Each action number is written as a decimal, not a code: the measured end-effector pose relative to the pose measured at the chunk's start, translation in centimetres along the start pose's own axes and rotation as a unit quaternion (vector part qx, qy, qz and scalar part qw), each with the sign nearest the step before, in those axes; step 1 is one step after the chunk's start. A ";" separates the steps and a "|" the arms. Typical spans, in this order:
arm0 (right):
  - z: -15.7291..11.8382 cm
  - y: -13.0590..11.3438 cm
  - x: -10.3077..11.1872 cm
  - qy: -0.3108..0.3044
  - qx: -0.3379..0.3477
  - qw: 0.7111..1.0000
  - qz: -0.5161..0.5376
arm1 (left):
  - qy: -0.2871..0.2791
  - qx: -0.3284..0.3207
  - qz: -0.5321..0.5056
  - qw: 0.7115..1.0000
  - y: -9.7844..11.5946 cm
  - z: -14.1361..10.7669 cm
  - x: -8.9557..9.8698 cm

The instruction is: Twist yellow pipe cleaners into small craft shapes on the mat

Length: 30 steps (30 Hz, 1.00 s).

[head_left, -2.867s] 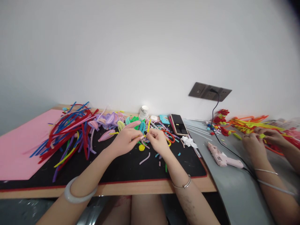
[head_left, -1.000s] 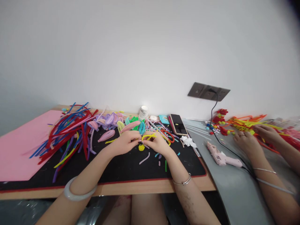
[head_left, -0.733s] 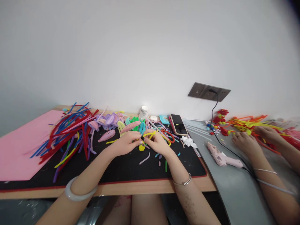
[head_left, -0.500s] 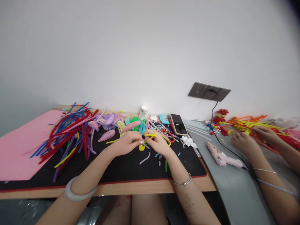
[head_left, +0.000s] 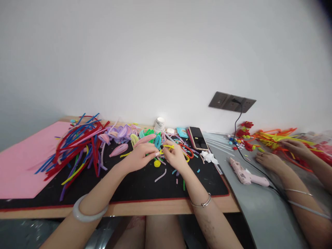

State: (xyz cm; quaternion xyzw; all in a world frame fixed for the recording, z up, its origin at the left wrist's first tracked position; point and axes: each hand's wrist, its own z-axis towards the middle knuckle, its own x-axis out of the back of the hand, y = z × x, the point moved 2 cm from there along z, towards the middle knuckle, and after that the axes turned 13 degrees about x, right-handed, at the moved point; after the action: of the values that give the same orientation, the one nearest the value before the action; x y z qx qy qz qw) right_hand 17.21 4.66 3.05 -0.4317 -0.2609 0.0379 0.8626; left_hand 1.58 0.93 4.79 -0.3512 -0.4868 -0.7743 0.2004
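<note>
My left hand [head_left: 142, 157] and my right hand [head_left: 175, 157] meet over the black mat [head_left: 124, 188], fingertips nearly touching. A yellow pipe cleaner [head_left: 169, 147] shows at my right fingertips, which are pinched on it. The left thumb and fingers are closed at the same spot; whatever they grip is hidden. Just below the fingertips is a small coiled yellow piece [head_left: 157, 163]; whether it joins the pipe cleaner, I cannot tell. Behind my hands lie looped pipe cleaners, among them a pink loop [head_left: 144, 140] and a teal one [head_left: 157, 141].
Loose pipe cleaners [head_left: 75, 148] and pink sheets [head_left: 28, 155] lie left. A paper cup [head_left: 160, 123] and a phone [head_left: 198, 138] stand behind. On the right are a pink glue gun [head_left: 247, 175], its cord, and a co-worker's hands [head_left: 269, 162] among pipe cleaners.
My fingers have shifted slightly around the yellow piece, with the right fingertips now a little lower. The co-worker's nearer hand has moved a little. The other things stay put.
</note>
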 end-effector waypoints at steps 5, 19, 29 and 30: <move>-0.1 0.3 0.0 -0.011 -0.018 0.996 0.088 | 0.037 -0.011 0.001 0.999 0.2 0.0 0.4; 0.0 -1.4 1.2 -0.011 0.130 0.991 -0.001 | 0.030 0.019 -0.028 0.999 -0.6 -0.1 0.9; 0.1 -0.6 1.0 -0.048 0.106 0.992 -0.045 | 0.020 -0.006 -0.018 1.000 0.0 -0.1 1.0; 0.1 -0.5 0.9 -0.044 0.100 0.992 -0.056 | 0.020 -0.006 -0.015 1.000 0.0 -0.1 1.0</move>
State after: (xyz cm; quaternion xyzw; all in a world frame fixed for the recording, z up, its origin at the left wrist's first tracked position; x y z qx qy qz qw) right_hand 17.90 4.73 3.85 -0.3260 -0.3173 0.0343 0.8899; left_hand 0.87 0.85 5.49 -0.3300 -0.4833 -0.7867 0.1965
